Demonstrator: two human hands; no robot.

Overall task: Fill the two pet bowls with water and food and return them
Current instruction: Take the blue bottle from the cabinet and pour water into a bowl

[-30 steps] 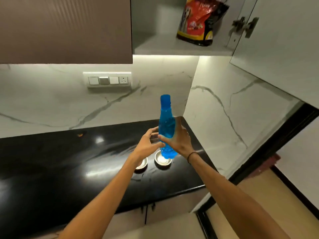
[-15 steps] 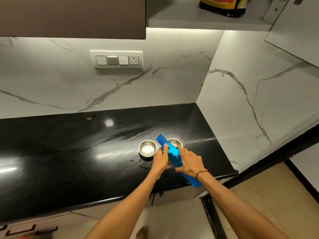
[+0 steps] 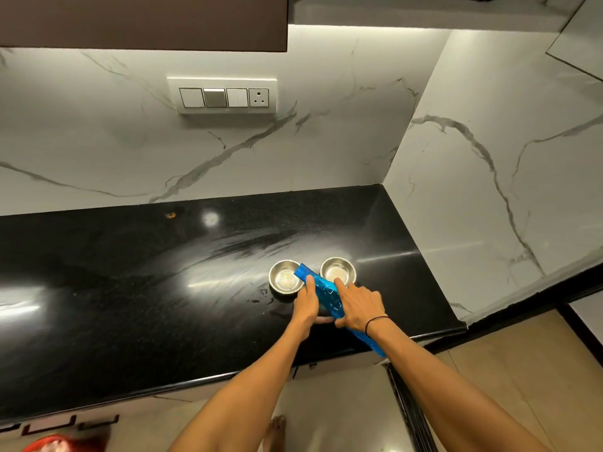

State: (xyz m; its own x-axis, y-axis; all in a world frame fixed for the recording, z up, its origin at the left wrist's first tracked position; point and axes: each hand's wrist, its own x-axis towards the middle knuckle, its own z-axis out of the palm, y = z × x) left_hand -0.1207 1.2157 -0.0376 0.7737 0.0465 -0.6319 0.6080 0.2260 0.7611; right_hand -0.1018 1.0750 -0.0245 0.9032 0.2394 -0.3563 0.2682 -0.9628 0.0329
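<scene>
Two small steel bowls stand side by side on the black countertop (image 3: 130,288): the left bowl (image 3: 283,279) and the right bowl (image 3: 339,270). A blue plastic water bottle (image 3: 326,293) is tilted steeply, its neck over the left bowl's right rim and its base toward me past the counter edge. My left hand (image 3: 306,300) grips the bottle near its neck. My right hand (image 3: 359,305) holds the bottle's body from the right, a black band on the wrist. Whether water flows out is not visible.
Marble walls rise behind and to the right of the counter, with a switch panel (image 3: 223,96) on the back wall. A brown upper cabinet (image 3: 143,21) hangs overhead. A few water drops (image 3: 261,296) lie beside the left bowl. A red object (image 3: 49,445) sits at bottom left on the floor.
The bottle went from upright above the bowls to steeply tilted, its neck now lowered over the left bowl. My view tipped downward; the food bag on the shelf left the frame.
</scene>
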